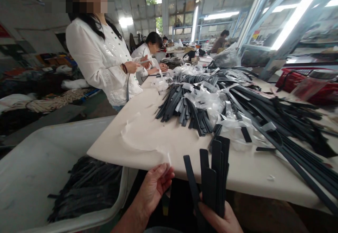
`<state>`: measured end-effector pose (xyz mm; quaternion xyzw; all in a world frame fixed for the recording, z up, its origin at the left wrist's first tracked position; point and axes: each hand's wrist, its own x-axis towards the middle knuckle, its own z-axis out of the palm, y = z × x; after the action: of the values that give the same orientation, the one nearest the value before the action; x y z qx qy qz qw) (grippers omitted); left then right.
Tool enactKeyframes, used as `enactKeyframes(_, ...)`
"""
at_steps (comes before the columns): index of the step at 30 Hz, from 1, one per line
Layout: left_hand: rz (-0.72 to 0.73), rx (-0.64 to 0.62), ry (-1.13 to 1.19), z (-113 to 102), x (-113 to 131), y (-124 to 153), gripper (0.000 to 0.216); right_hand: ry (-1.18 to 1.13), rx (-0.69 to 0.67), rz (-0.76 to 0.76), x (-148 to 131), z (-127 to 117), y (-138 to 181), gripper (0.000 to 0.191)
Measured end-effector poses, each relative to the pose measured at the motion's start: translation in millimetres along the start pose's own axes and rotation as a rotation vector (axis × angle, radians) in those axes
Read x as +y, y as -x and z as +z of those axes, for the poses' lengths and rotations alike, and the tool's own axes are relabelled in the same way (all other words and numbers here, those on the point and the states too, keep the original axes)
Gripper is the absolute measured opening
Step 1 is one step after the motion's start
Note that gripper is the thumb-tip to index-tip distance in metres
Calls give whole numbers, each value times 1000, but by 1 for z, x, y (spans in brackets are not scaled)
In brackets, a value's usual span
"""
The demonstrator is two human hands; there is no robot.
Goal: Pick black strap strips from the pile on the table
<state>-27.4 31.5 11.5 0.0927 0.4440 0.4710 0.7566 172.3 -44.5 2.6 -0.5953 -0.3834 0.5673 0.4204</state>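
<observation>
Table edge (158, 162) hides left hand's (155, 187) fingertips; right hand (219, 220) cropped, gripping straps (213, 176).

From where I stand, no writing can be read anywhere. A yellow-and-red sign (255, 34) hangs on a post far back in the hall, but its marks are too small and blurred to make out. A red patch (3, 31) at the left wall may carry lettering; it is cut off and unclear. The strips, wrappers and bins show no labels.
</observation>
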Motion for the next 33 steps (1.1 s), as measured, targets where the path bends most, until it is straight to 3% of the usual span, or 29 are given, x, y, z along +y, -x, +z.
enactKeyframes(7, 129, -120, -329, -13, -9, 23, 28, -259, -266, 30, -40, 32, -19, 31)
enactKeyframes(13, 204, -121, -560, -24, -6, 35, 30, -454, -443, 48, -47, 53, -29, 18)
enactKeyframes(16, 217, -147, -691, -30, -4, 39, 30, -424, -338, 66, -44, 54, -33, 19)
enactKeyframes(19, 312, -173, -928, -33, -4, 42, 26, -191, -148, 3, -39, 56, -38, 23)
enactKeyframes(23, 473, -241, -1218, -33, -2, 44, 17, 33, -129, -116, -38, 61, -40, 20)
enactKeyframes(25, 417, -231, -1172, -32, 0, 43, 17, 91, -142, -156, -40, 62, -38, 21)
enactKeyframes(29, 233, -163, -721, -31, 11, 37, 22, 180, -89, -216, -40, 48, -26, 29)
enactKeyframes(33, 267, -94, -318, -28, 24, 28, 26, 330, -50, -255, -20, 23, -8, 30)
